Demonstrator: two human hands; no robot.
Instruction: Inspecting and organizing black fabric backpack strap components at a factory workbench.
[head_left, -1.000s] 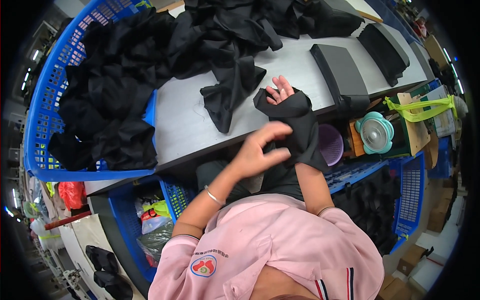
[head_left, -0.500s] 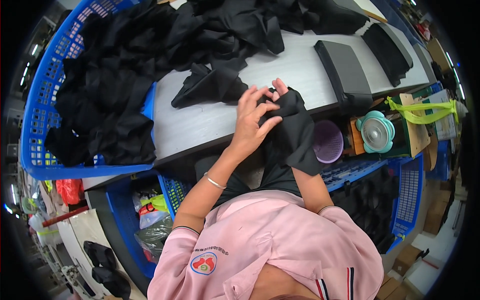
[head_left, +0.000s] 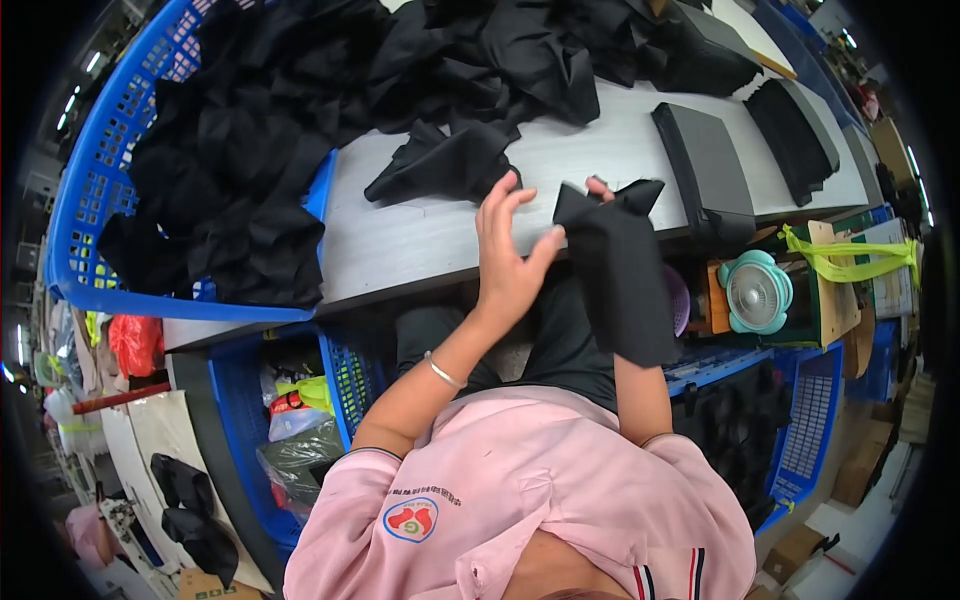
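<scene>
A black cloth piece (head_left: 618, 275), shaped like a sleeve, covers my right hand (head_left: 598, 188) and wrist. Only fingertips poke out at its top, between two pointed cloth corners; the rest of that hand is hidden inside. To its left my left hand (head_left: 512, 250) is open, fingers apart and empty, with its thumb close to the cloth's edge but not gripping it. Just beyond the left fingertips another crumpled black cloth piece (head_left: 445, 165) lies on the pale table (head_left: 400, 250).
A blue basket (head_left: 190, 305) heaped with black cloth (head_left: 230, 170) stands at the left. Flat grey-and-black stacks (head_left: 710, 175) lie at the right, beside a turquoise fan (head_left: 755, 290) and a purple bin (head_left: 680, 300). Blue crates (head_left: 805, 430) sit below the table on both sides.
My left hand has let go of the cloth and drawn away to its left. The cloth on my right hand now hangs straighter and smoother, its two corners standing up.
</scene>
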